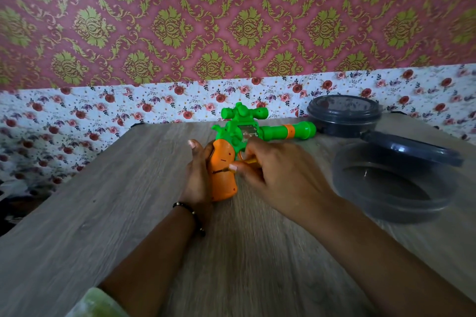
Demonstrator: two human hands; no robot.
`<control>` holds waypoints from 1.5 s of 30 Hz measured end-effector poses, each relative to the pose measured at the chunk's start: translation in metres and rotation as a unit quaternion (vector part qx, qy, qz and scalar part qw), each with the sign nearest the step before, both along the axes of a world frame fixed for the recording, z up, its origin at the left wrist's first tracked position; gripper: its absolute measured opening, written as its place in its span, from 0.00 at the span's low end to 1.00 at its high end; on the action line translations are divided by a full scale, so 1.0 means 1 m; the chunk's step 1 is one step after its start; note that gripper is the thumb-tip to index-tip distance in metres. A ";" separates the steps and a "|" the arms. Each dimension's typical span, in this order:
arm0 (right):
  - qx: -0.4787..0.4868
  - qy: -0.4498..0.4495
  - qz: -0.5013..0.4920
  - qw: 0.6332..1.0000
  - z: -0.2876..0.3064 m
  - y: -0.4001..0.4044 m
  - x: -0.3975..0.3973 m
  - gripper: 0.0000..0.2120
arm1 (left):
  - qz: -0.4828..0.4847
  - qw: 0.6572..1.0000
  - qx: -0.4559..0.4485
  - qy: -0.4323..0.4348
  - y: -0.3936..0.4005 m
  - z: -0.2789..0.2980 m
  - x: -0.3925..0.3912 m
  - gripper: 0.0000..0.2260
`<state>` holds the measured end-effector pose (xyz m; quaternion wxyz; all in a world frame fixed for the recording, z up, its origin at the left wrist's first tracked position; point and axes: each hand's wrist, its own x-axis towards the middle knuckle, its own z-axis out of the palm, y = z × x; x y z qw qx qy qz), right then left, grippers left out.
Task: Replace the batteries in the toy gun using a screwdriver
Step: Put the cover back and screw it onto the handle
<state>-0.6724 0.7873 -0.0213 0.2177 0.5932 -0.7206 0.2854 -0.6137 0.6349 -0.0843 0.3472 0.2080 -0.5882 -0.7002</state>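
A toy gun with a green body and orange grip lies on the wooden table, barrel pointing right. My left hand grips the orange handle from the left side. My right hand pinches a small yellow-handled screwdriver, whose thin dark tip meets a seam across the orange grip. Most of the screwdriver is hidden by my fingers. No batteries are visible.
A dark round container stands at the right, with its lid leaning on its rim. A second closed dark container sits behind it. A flowered cloth lies past the table's far and left edges.
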 end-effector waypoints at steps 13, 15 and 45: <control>0.015 -0.019 -0.011 1.000 0.003 0.001 -0.004 0.16 | -0.008 1.000 -0.007 0.010 0.000 -0.002 -0.002 0.38; 0.055 -0.039 0.026 0.997 0.004 0.004 -0.004 0.13 | -0.003 1.000 -0.005 0.013 -0.001 -0.001 -0.002 0.39; 0.015 -0.166 0.120 0.979 0.002 0.000 -0.011 0.08 | -0.012 1.000 -0.011 0.014 -0.004 -0.005 -0.005 0.40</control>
